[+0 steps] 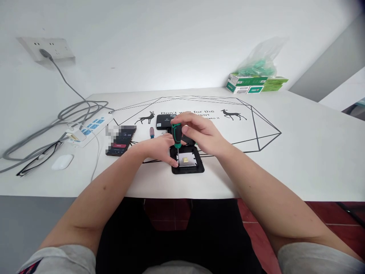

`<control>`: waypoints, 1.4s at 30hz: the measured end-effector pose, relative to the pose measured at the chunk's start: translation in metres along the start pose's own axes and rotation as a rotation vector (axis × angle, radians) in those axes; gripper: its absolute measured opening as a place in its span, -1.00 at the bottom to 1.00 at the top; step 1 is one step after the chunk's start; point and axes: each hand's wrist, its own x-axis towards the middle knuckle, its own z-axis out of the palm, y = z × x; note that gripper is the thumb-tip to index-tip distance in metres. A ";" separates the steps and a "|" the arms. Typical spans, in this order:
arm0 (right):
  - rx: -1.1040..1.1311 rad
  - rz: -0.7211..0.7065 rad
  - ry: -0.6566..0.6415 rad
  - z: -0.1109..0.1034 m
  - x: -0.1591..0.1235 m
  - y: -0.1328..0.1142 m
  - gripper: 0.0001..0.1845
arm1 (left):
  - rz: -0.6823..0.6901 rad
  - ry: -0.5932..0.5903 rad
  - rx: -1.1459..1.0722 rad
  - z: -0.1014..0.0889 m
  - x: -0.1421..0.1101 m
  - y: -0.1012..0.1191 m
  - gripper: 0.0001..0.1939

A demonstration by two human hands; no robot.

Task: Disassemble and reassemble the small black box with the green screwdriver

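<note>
A green-and-black screwdriver (177, 136) stands nearly upright in my right hand (201, 131), whose fingers close on the top and side of its handle. The shaft points down at the left side of a metal plate (190, 161) with a yellowish square pad on it. That plate sits inside an open square black casing (188, 171) lying flat. My left hand (162, 147) grips the casing at its left side, thumb by the plate's near left corner and fingers partly hidden behind the screwdriver. Just beyond, a black part (188, 140) is half covered by my right hand.
Behind my hands lies a black box-shaped device (163, 122), with a small screwdriver (152, 133) beside it. Leftward are a phone (122, 140), a power strip (90, 129) with coiled cable, glasses (40, 158) and a white case (62, 162). Green-and-white boxes (246, 83) stand at the back right.
</note>
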 end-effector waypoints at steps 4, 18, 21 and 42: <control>0.104 0.092 -0.020 0.005 -0.002 -0.002 -0.61 | 0.001 0.009 0.017 0.001 0.001 -0.001 0.03; -0.010 0.089 0.223 0.003 0.002 0.004 -0.55 | 0.163 0.123 -0.048 -0.002 0.001 -0.001 -0.33; -0.036 0.091 0.258 0.002 0.002 0.009 -0.54 | 0.232 0.187 -0.086 -0.002 0.002 -0.002 -0.75; -0.264 0.131 0.196 -0.004 0.004 -0.004 -0.71 | -0.118 0.357 0.301 -0.010 0.011 -0.035 -0.73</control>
